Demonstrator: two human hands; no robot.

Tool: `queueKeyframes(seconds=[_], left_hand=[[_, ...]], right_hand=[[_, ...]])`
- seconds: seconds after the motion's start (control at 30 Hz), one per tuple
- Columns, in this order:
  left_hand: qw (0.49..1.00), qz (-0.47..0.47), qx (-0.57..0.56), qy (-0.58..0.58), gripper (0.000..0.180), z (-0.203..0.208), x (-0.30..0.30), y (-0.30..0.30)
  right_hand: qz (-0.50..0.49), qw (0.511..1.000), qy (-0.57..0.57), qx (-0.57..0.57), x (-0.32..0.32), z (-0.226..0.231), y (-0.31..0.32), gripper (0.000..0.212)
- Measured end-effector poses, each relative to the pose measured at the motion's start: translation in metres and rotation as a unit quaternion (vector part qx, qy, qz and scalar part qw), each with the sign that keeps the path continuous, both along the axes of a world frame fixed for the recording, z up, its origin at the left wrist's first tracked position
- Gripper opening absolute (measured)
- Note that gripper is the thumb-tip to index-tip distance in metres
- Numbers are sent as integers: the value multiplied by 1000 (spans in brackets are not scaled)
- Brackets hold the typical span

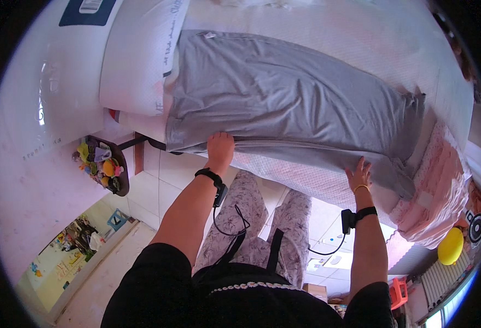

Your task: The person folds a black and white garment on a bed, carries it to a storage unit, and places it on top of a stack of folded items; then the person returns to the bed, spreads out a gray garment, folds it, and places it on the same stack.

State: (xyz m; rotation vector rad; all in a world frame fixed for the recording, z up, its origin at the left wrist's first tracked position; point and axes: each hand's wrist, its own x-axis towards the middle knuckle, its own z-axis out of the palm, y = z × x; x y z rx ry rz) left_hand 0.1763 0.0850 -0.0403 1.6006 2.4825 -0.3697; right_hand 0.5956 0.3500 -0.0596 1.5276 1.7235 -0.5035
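A long grey garment (273, 87) lies spread and wrinkled across the bed, a small white label at its far left edge. Its near side has a fold running lengthwise, with a strip of cloth along the bed's edge. My left hand (220, 150) is closed on that near edge at the left, fingers curled into the cloth and their tips hidden. Farther right, my right hand (359, 174) rests on the near strip of grey cloth, fingers spread and pointing away from me.
A white pillow (133, 60) sits left of the garment on the pale quilted bed (306, 169). Folded pink bedding (434, 191) lies at the right, near a yellow balloon (450, 246) and a small black fan (476, 227). Small toys fill a dark basket (121, 164) on the left.
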Motion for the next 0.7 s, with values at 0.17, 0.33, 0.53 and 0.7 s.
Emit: queueKeyframes(seconds=[0.17, 0.33, 0.53, 0.7], left_hand=[[998, 42, -46, -23, 10, 16, -66, -67], [994, 1, 5, -107, 11, 41, -114, -91], [965, 61, 70, -245, 13, 42, -146, -97], [959, 27, 16, -281, 9, 54, -171, -99]], right_hand=[[1, 999, 3, -38, -91, 0, -48, 97], [-93, 995, 12, -45, -147, -10, -76, 110], [-115, 991, 40, -47, -175, -38, -89, 132], [-152, 988, -2, -42, -199, -47, -92, 147]])
